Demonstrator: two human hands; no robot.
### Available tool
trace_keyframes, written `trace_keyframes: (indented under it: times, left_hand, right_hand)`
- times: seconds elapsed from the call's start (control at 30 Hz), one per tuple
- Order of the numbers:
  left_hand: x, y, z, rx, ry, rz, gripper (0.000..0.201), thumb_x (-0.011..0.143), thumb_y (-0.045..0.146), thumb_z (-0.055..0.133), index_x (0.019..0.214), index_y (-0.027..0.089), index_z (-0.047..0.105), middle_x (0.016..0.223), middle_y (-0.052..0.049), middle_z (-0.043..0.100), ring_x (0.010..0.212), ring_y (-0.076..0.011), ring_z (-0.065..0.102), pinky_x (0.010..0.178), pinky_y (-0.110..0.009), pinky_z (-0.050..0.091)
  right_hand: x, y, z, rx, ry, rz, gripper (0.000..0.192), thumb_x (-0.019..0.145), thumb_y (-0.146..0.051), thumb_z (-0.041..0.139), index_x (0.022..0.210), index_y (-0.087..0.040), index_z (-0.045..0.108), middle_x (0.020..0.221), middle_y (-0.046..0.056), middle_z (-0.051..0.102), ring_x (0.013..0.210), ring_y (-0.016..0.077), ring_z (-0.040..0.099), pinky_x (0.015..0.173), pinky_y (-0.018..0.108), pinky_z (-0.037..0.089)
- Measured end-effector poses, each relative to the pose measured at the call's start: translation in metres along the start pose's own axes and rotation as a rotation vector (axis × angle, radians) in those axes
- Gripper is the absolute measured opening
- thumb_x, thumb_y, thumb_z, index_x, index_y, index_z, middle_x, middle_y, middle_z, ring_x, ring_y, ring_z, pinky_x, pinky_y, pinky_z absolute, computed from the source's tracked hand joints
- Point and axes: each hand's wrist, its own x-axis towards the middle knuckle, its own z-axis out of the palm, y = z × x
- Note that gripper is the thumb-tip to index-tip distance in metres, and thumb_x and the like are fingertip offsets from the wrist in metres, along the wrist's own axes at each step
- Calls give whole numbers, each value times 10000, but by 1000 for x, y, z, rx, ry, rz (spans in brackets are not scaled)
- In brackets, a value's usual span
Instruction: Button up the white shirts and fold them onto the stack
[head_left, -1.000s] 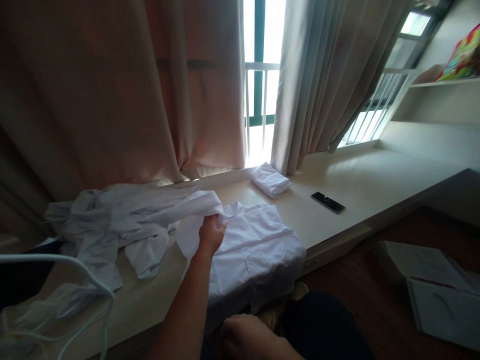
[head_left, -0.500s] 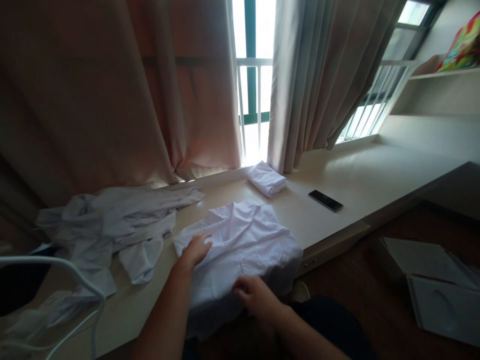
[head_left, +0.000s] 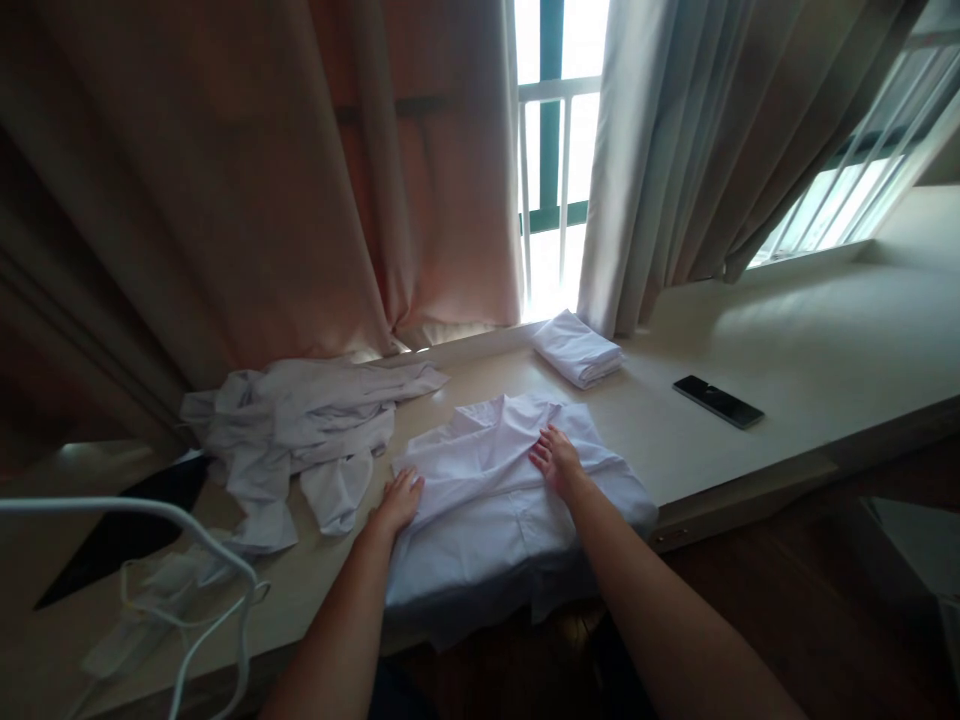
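Observation:
A white shirt (head_left: 487, 500) lies spread on the pale desk (head_left: 787, 350), its lower part hanging over the front edge. My left hand (head_left: 397, 500) rests flat on the shirt's left edge. Fingers apart, my right hand (head_left: 556, 460) presses flat on the shirt's upper middle, just below the collar. Neither hand grips anything.
A crumpled heap of white garments (head_left: 300, 430) lies to the left. A small folded white cloth (head_left: 577, 350) sits by the window, a black phone (head_left: 718, 401) to its right. A white hanger (head_left: 187, 560) juts in at the lower left. Curtains (head_left: 300, 180) hang behind.
My left hand let go of the lifted cloth and came down on the shirt's left edge. My right hand rose from below the desk onto the shirt's middle. The view shifted left.

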Motion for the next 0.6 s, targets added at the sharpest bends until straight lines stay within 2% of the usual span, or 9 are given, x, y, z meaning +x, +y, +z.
trace_keyframes:
  times: [0.13, 0.27, 0.37, 0.43, 0.5, 0.6]
  left_hand:
    - [-2, -1, 6, 57, -102, -86, 755, 892, 633, 364, 1547, 270, 265, 1663, -102, 108, 1509, -402, 100, 1113, -670, 217]
    - [-10, -1, 5, 162, -232, -66, 920, 832, 695, 433, 1582, 302, 73, 1663, -57, -116, 1513, -399, -65, 1101, -703, 181]
    - [-15, 0, 3, 187, -266, -67, 964, 821, 678, 460, 1581, 301, 1, 1652, -56, -171, 1509, -377, -123, 1116, -691, 155]
    - [-16, 2, 3, 182, -270, -95, 998, 825, 659, 464, 1580, 246, -42, 1646, -90, -182, 1509, -358, -143, 1132, -677, 129]
    - [-15, 4, 4, 166, -254, -135, 1040, 825, 645, 478, 1574, 170, -66, 1639, -140, -179, 1510, -345, -147, 1149, -658, 107]
    - [-12, 6, 7, 137, -225, -160, 1065, 816, 620, 525, 1568, 107, -28, 1634, -196, -148, 1514, -351, -120, 1155, -645, 109]
  right_hand:
    - [21, 9, 18, 151, 25, 34, 436, 809, -306, 591, 1234, -274, 500, 926, 8, 666, 789, 158, 641, 692, 286, 533]
    - [32, 9, 35, 269, 20, 32, 363, 776, -209, 568, 1137, -225, 605, 931, 20, 691, 766, 145, 630, 653, 251, 520]
    - [31, 2, 43, 370, 11, -25, 337, 782, -214, 537, 1104, -222, 635, 1005, 18, 700, 839, 138, 653, 717, 255, 536]
    - [28, -6, 42, 435, 28, -95, 329, 793, -246, 523, 1100, -229, 641, 1042, 8, 695, 899, 129, 657, 775, 254, 540]
    - [25, -15, 33, 482, 74, -165, 322, 788, -265, 522, 1084, -224, 642, 1026, 4, 690, 925, 123, 652, 812, 251, 536]
    - [22, -29, 8, 507, 179, -239, 314, 759, -257, 515, 1045, -207, 636, 956, 5, 679, 902, 125, 646, 818, 255, 536]
